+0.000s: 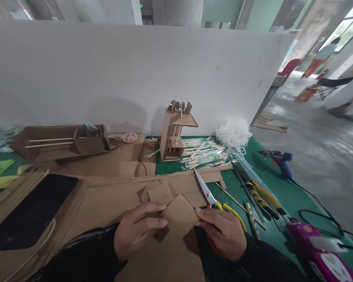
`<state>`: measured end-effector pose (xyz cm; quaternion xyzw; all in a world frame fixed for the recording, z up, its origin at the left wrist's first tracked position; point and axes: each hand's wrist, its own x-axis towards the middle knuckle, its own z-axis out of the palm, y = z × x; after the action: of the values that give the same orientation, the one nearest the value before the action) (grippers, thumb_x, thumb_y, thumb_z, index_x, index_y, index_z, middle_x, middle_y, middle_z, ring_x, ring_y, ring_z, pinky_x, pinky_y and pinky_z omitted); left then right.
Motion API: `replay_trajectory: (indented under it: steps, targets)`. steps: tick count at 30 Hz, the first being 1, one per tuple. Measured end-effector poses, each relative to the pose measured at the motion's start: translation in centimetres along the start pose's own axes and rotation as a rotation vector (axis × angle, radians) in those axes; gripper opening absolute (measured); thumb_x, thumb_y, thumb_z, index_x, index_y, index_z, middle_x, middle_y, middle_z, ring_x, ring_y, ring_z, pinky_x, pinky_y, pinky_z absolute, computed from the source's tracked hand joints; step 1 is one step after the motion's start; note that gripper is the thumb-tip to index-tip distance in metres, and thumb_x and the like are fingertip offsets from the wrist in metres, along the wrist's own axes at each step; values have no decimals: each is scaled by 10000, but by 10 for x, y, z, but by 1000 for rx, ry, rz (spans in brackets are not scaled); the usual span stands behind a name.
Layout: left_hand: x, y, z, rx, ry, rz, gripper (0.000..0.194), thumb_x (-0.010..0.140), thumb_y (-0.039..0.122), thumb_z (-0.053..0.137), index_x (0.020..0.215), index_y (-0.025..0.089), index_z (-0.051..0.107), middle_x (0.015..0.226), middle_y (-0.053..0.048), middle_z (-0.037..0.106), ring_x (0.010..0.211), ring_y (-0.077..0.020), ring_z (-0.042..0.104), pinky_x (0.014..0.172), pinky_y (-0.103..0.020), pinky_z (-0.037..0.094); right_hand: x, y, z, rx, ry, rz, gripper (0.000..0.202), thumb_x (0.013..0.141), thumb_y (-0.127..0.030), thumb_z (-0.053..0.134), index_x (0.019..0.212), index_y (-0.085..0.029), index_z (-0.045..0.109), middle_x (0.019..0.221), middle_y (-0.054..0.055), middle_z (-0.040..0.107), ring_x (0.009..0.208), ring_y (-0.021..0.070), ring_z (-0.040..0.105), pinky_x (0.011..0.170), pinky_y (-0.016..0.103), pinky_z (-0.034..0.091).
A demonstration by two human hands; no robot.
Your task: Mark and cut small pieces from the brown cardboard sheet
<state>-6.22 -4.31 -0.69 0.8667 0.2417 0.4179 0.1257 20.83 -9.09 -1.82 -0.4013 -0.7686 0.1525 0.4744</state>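
Between my two hands is a small square piece of cardboard (180, 215), turned so one corner points away from me. My left hand (141, 227) pinches its left corner between thumb and fingers. At the right corner, my right hand (222, 231) grips it the same way. Just beyond lies another small cardboard piece (160, 194) on a large cardboard sheet (111, 199). Scissors (207, 190) with yellow and red handles rest beside my right hand, which partly hides them. Farther back stands a cardboard tower (173, 137) with wooden sticks inside and a small axle on top.
A cardboard box model (61, 143) and a black phone-like slab (32, 211) lie on the left. Wrapped sticks (204, 152) and white string (233, 137) sit behind. To the right are pliers (266, 194), a glue gun (278, 158) and a purple power strip (320, 250). A white panel (120, 74) stands behind.
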Motion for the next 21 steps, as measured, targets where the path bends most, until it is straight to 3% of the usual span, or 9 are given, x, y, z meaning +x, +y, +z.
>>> replay_trajectory:
  steps: [10, 15, 21]
  targets:
    - [-2, 0, 5, 11, -86, -66, 312, 975, 229, 516, 1261, 302, 619, 1051, -64, 666, 933, -150, 685, 791, -224, 585, -3, 3, -1, 20, -45, 33, 401, 933, -192, 629, 1316, -306, 610, 910, 41, 797, 749, 177, 756, 690, 240, 606]
    - [-1, -1, 6, -125, -106, -107, 318, 972, 191, 500, 1261, 283, 597, 1284, -101, 588, 1071, -173, 652, 868, -271, 573, -2, 4, 0, 33, -21, 30, 378, 928, -211, 646, 1295, -298, 625, 921, 45, 801, 763, 173, 763, 704, 227, 609]
    - [-7, -1, 7, -108, -228, -137, 369, 965, 181, 487, 1315, 281, 547, 1455, -111, 521, 1266, -222, 571, 1008, -342, 514, -3, 5, 2, 61, -49, 51, 336, 934, -215, 632, 1262, -285, 653, 905, 42, 798, 744, 172, 759, 698, 235, 619]
